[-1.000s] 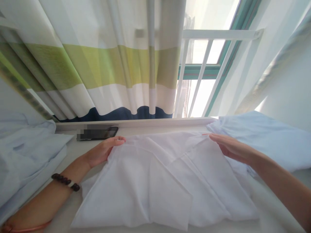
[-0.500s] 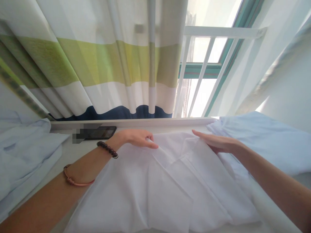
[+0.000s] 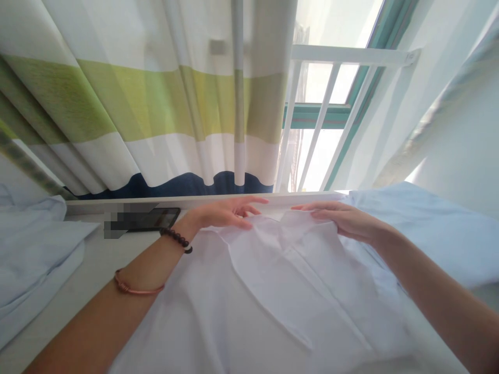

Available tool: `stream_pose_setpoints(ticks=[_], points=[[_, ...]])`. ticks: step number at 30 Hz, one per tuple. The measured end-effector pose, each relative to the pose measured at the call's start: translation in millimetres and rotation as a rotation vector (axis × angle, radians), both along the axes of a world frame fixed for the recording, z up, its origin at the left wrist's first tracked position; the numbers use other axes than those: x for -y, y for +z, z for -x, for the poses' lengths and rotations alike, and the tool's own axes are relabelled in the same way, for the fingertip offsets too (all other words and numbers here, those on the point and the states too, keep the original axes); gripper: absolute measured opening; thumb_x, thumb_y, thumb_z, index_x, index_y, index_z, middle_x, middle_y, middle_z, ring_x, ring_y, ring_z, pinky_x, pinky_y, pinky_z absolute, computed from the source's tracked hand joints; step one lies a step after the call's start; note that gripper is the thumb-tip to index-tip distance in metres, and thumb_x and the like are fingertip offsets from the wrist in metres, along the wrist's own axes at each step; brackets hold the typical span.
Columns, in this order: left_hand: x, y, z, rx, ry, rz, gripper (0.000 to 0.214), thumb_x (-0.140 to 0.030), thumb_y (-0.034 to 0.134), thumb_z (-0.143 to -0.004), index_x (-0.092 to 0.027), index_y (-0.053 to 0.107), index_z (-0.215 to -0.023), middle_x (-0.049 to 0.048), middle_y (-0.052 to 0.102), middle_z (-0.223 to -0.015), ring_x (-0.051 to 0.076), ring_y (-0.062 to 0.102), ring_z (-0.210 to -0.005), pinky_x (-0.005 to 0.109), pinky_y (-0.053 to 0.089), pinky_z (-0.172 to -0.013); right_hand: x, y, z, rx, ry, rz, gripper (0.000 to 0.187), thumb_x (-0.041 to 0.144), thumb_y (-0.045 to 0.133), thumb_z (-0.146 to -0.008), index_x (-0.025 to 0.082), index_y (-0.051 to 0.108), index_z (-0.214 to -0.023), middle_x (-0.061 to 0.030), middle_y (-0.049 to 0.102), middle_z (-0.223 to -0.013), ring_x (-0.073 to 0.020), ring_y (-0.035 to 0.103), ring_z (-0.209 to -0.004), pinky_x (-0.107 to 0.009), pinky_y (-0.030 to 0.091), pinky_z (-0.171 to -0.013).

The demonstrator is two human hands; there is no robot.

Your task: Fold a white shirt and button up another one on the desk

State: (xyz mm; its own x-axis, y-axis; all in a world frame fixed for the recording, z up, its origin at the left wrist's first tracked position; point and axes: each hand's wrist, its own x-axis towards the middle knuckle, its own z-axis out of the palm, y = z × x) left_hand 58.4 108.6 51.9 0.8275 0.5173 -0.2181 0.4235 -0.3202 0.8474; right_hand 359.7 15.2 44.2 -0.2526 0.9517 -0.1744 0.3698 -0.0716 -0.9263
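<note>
My left hand (image 3: 228, 213) and right hand (image 3: 337, 218) lay open, fingers flat on the shirt (image 3: 273, 291), which was light, limp cloth best pinched at its far edge.

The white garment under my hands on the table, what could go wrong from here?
1. Both the left hand and right hand rest flat near the far edge of the white garment; pressing unevenly could set its creases.
2. The phone lies close by the left wrist and could get nudged.
3. The light blue cloth touches the garment's right side and may be dragged along.
</note>
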Motion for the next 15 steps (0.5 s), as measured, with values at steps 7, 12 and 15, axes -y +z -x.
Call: stream_pose_setpoints(ticks=[7, 12, 15], points=[[-1, -17.3, -18, -0.291, 0.06, -0.239, 0.066, -0.061, 0.055, -0.078, -0.021, 0.05, -0.131, 0.0083, 0.061, -0.117, 0.021, 0.059, -0.096, 0.028, 0.043, -0.08, 0, -14.8, -3, 0.375, -0.168, 0.023, 0.051, 0.063, 0.054, -0.081, 0.023, 0.06, -0.113, -0.0082, 0.061, -0.114, -0.0154, 0.059, -0.074, -0.026, 0.049, -0.06], [5, -13.5, -44, -0.293, 0.0, -0.312, 0.055, -0.049, 0.067, -0.072, -0.02, 0.06, -0.118, 0.0071, 0.063, -0.109, 0.023, 0.057, -0.099, 0.029, 0.043, -0.082, 15, -11.9, -9, 0.448, -0.164, 0.036, 0.062, 0.067, 0.056, -0.076, 0.021, 0.052, -0.118, -0.0107, 0.061, -0.112, -0.014, 0.06, -0.06, -0.031, 0.052, -0.058], [-2, -11.8, -50, -0.21, -0.063, -0.184, 0.042, -0.039, 0.073, -0.066, -0.018, 0.065, -0.102, 0.0038, 0.065, -0.096, 0.021, 0.059, -0.089, 0.027, 0.044, -0.074, 19, -14.8, -11, 0.514, -0.114, 0.062, 0.051, 0.06, 0.054, -0.081, 0.019, 0.053, -0.111, -0.0088, 0.064, -0.098, -0.0122, 0.058, -0.05, -0.03, 0.05, -0.053]])
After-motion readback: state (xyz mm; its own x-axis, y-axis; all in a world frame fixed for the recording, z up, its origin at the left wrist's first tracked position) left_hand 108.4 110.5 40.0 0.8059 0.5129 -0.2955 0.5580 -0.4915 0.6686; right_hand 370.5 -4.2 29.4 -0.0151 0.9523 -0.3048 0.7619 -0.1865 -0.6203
